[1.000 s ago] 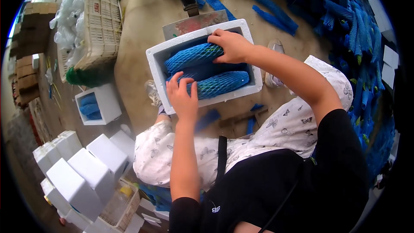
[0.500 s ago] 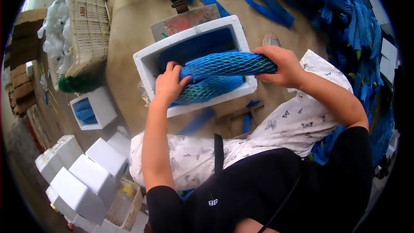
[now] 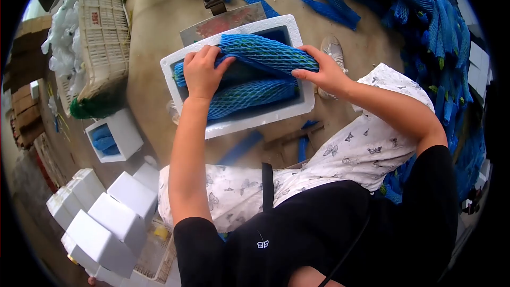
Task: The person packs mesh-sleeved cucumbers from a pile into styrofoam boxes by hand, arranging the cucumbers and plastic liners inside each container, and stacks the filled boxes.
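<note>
A long green vegetable in a blue foam net sleeve (image 3: 265,53) lies slantwise over the far side of a white foam box (image 3: 239,129). My right hand (image 3: 324,72) pinches its right end between thumb and fingers. At the other end, my left hand (image 3: 203,72) is closed with curled fingers; its fingertips are partly hidden against the netting. A second netted vegetable (image 3: 252,96) rests inside along the box's near wall. More blue netting (image 3: 179,74) shows left of my left hand.
A metal plate (image 3: 223,23) on a dark post stands behind the box. To the left are a plastic crate (image 3: 103,37), a small foam box (image 3: 127,133) and stacked white boxes (image 3: 114,218). Many netted vegetables (image 3: 438,26) are heaped at right; loose blue sleeves (image 3: 329,5) lie on the floor.
Both hands have moved the netted vegetable away from me and to the left, toward the box's far wall. More of the second netted vegetable is now uncovered.
</note>
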`<action>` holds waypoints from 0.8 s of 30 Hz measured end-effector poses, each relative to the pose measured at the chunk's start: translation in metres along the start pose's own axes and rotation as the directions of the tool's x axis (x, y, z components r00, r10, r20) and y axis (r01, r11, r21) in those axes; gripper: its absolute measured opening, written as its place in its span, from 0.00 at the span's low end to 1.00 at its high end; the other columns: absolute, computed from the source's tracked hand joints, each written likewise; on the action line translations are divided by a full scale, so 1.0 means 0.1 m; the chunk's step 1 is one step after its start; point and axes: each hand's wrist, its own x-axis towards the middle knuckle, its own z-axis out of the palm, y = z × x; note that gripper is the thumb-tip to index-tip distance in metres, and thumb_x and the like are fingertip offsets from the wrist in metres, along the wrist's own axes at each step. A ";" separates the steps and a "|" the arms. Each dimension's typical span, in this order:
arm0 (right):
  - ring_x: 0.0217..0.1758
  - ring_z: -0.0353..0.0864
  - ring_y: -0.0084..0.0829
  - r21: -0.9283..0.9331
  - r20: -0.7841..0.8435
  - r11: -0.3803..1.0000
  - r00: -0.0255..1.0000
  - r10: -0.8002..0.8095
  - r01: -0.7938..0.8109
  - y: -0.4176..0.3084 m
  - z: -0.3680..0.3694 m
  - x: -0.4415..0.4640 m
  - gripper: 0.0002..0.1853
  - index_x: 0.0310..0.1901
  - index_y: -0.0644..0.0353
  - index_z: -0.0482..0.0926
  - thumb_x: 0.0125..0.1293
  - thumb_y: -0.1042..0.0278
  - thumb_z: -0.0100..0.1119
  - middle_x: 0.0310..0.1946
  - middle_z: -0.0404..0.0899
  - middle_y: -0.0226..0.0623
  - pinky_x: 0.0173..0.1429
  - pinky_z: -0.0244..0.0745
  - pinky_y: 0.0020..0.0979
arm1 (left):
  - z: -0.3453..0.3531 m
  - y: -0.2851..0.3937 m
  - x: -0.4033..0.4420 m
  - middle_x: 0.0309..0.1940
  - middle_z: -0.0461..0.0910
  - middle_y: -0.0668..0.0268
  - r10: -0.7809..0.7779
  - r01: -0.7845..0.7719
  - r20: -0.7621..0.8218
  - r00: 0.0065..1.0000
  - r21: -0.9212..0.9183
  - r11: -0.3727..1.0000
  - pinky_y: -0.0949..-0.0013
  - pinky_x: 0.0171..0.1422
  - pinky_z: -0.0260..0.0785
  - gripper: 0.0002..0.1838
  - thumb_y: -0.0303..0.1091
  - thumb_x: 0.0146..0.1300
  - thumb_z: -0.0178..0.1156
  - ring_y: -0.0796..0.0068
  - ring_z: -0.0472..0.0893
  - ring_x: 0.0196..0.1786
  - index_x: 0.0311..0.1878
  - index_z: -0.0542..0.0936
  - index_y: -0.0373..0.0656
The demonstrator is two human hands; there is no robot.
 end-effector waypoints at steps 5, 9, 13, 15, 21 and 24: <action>0.50 0.74 0.28 0.037 0.025 0.999 1.000 0.006 -0.007 0.03 0.02 -0.05 0.30 0.58 0.58 0.67 0.60 0.50 0.65 0.46 0.74 0.38 0.58 0.68 0.29 | -0.18 0.13 -0.30 0.48 0.76 0.65 0.114 -0.121 0.173 0.978 0.035 0.992 0.60 0.61 0.57 0.27 0.44 0.45 0.71 0.64 0.75 0.51 0.48 0.76 0.45; 0.49 0.74 0.27 0.002 -0.066 1.000 0.998 -0.018 0.018 -0.01 -0.04 -0.10 0.28 0.56 0.58 0.68 0.60 0.53 0.65 0.44 0.74 0.36 0.56 0.69 0.27 | -0.17 0.08 -0.25 0.43 0.79 0.65 0.029 -0.038 0.303 0.952 0.024 0.999 0.61 0.55 0.61 0.19 0.44 0.52 0.67 0.64 0.77 0.45 0.45 0.79 0.46; 0.43 0.76 0.26 -0.087 -0.237 0.965 0.935 -0.263 0.249 -0.21 -0.38 -0.30 0.25 0.54 0.61 0.70 0.60 0.58 0.66 0.39 0.76 0.37 0.49 0.71 0.25 | -0.14 0.11 -0.39 0.37 0.82 0.64 -0.025 0.031 0.264 0.964 -0.018 0.999 0.65 0.48 0.66 0.18 0.49 0.55 0.65 0.63 0.79 0.38 0.42 0.82 0.47; 0.46 0.76 0.28 -0.236 -0.308 0.963 0.930 -0.201 0.130 -0.32 -0.63 -0.34 0.25 0.55 0.59 0.69 0.59 0.61 0.66 0.42 0.76 0.38 0.52 0.71 0.27 | -0.26 0.24 -0.30 0.34 0.81 0.64 0.062 -0.069 0.259 0.964 0.020 0.997 0.67 0.45 0.68 0.21 0.52 0.51 0.67 0.63 0.80 0.37 0.41 0.82 0.47; 0.62 0.68 0.45 -0.863 -0.094 0.455 0.816 -0.570 0.218 -0.33 -0.57 -0.27 0.35 0.65 0.50 0.63 0.55 0.68 0.65 0.62 0.65 0.43 0.65 0.66 0.41 | -0.84 0.08 -0.17 0.31 0.80 0.63 -0.079 0.072 0.096 0.992 0.074 0.995 0.63 0.37 0.71 0.20 0.49 0.48 0.71 0.59 0.80 0.33 0.37 0.82 0.45; 0.57 0.73 0.42 -0.556 0.356 0.537 0.765 -0.536 0.635 -0.42 0.26 0.03 0.31 0.61 0.49 0.68 0.54 0.66 0.66 0.56 0.71 0.41 0.58 0.71 0.37 | -1.27 -0.04 -0.25 0.29 0.81 0.62 -0.463 0.459 -0.019 0.886 -0.088 0.884 0.69 0.37 0.71 0.19 0.48 0.53 0.69 0.67 0.81 0.31 0.38 0.81 0.41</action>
